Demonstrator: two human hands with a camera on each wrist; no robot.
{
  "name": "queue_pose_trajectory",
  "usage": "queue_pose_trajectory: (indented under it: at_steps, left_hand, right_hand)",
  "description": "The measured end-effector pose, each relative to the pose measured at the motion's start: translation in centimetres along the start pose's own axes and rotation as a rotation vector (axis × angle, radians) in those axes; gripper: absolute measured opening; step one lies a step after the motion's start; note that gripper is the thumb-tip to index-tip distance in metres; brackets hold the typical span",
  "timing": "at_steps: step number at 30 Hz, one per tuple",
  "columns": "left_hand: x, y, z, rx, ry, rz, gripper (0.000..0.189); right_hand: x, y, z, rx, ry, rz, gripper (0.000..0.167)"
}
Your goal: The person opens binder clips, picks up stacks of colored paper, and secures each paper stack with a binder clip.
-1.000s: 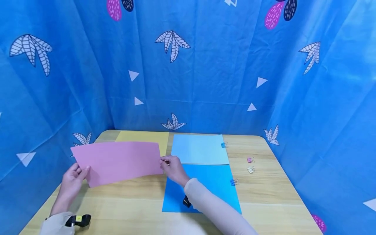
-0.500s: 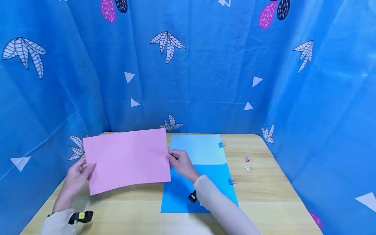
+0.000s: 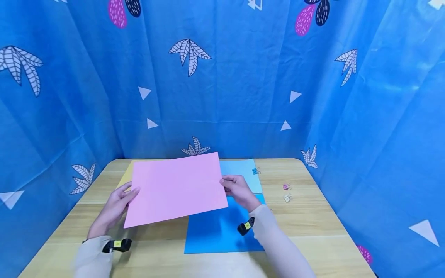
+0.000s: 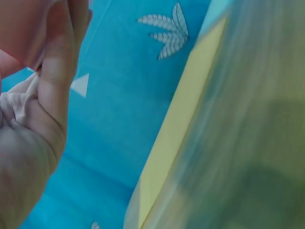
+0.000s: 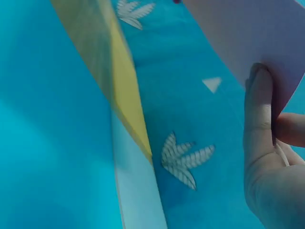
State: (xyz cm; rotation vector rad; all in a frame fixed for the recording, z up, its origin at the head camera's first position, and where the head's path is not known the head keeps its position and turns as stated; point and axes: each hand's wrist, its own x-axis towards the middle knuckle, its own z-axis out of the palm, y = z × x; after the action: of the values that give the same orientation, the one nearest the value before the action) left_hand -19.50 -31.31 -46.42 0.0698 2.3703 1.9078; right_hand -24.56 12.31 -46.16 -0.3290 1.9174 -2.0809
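A pink sheet of paper (image 3: 177, 189) is held up above the table by its two short sides. My left hand (image 3: 114, 204) pinches the left side, its thumb (image 4: 57, 62) lying on the sheet's face in the left wrist view. On the opposite side my right hand (image 3: 240, 189) grips the edge between thumb and fingers. In the right wrist view a thin pale loop (image 5: 282, 155) shows beside those fingers. Behind the pink sheet a yellow sheet (image 3: 126, 173) is mostly hidden. A light blue sheet (image 3: 240, 172) and a darker blue sheet (image 3: 208, 235) lie partly covered.
A light blue binder clip (image 3: 255, 170) sits on the light blue sheet's right edge. Loose on the wooden table (image 3: 313, 231) are a pink binder clip (image 3: 286, 187) and a whitish one (image 3: 287, 198). A patterned blue curtain (image 3: 243, 96) encloses the table's back and sides.
Both hands have carried the pink sheet rightward, lifting it and turning its face more toward the head camera. It now overlaps the blue sheets. The head view has shifted slightly.
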Motion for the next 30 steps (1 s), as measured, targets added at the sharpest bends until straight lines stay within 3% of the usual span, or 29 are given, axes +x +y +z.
queue_pose_trajectory:
  at_steps: [6, 10, 20, 30]
  left_hand:
    - [2.7, 0.2, 2.5, -0.158, -0.119, 0.059, 0.051]
    - [4.2, 0.3, 4.1, -0.234, -0.169, 0.055, 0.05]
    - [6.2, 0.2, 7.7, -0.272, -0.156, -0.035, 0.07]
    - [7.2, 0.1, 9.5, -0.341, -0.181, -0.026, 0.067]
  right_hand:
    - [-0.1, -0.9, -3.1, 0.034, 0.059, -0.003, 0.038]
    - [-0.2, -1.1, -5.0, 0.056, 0.06, -0.011, 0.039]
    - [-0.5, -0.2, -8.2, 0.077, 0.034, 0.033, 0.041]
    - [-1.1, 0.8, -10.4, 0.049, 0.076, 0.099, 0.043]
